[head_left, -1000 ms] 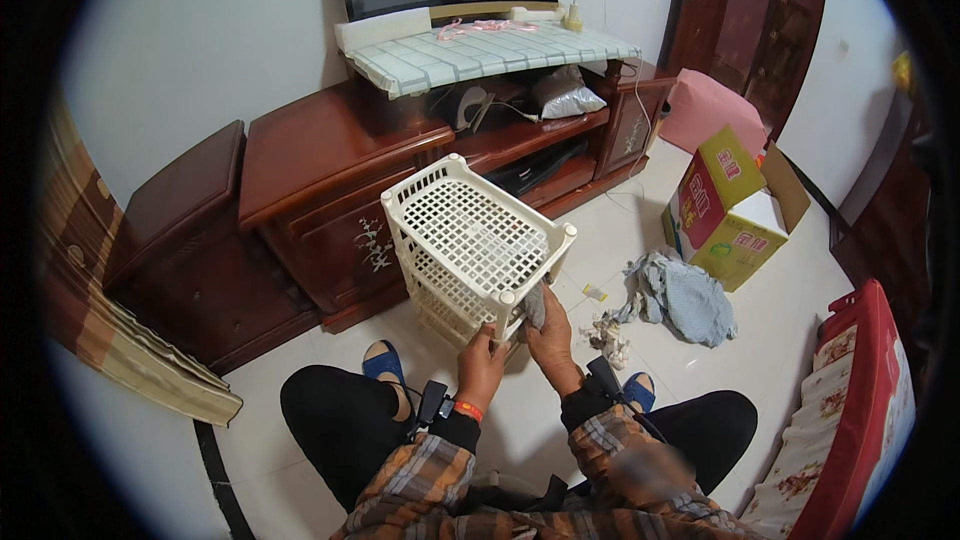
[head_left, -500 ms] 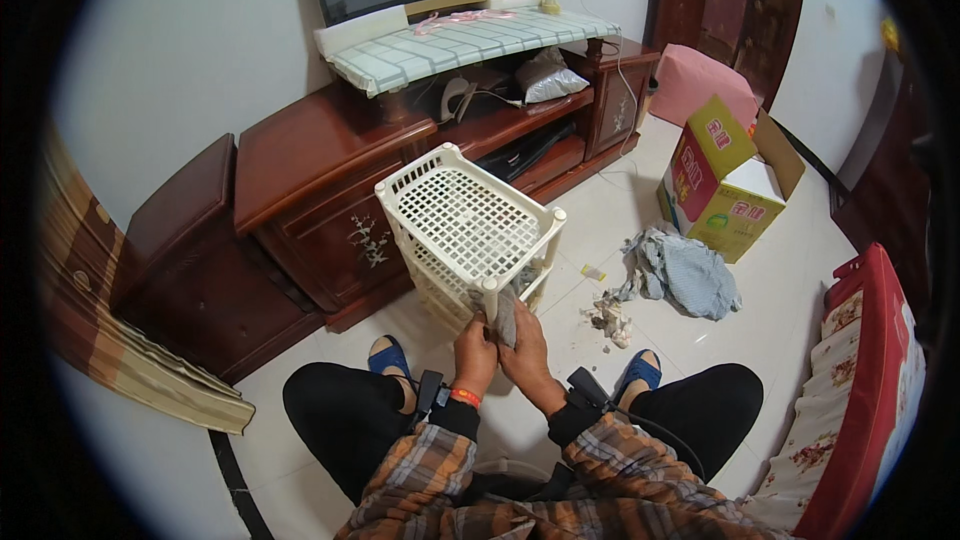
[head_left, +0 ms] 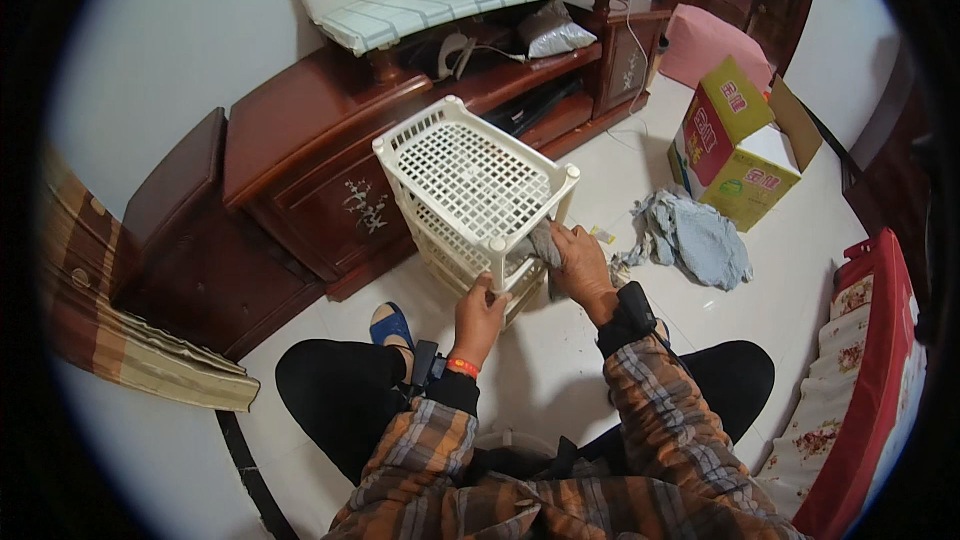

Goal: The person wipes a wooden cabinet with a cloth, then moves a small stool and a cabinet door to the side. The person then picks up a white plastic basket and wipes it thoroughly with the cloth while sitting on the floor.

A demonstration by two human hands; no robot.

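A cream plastic tiered rack (head_left: 478,180) with a lattice top basket stands on the floor in front of me. My left hand (head_left: 480,318) grips its near corner post, fingers curled round it below the top basket. With my right hand (head_left: 584,266) I hold a grey cloth (head_left: 545,243) against the rack's right end, just under the top tier. Part of the cloth is hidden behind the post and the basket rim. The lower tiers show only partly beneath the top one.
A dark red wooden TV cabinet (head_left: 300,140) stands behind the rack. To the right, a light blue crumpled cloth (head_left: 695,240) lies on the floor near an open yellow cardboard box (head_left: 745,155). A red-edged seat with floral cover (head_left: 835,380) is at far right.
My right hand has moved right and up with the grey cloth, away from my left hand. The left hand stays near the corner post. The view has tilted down slightly.
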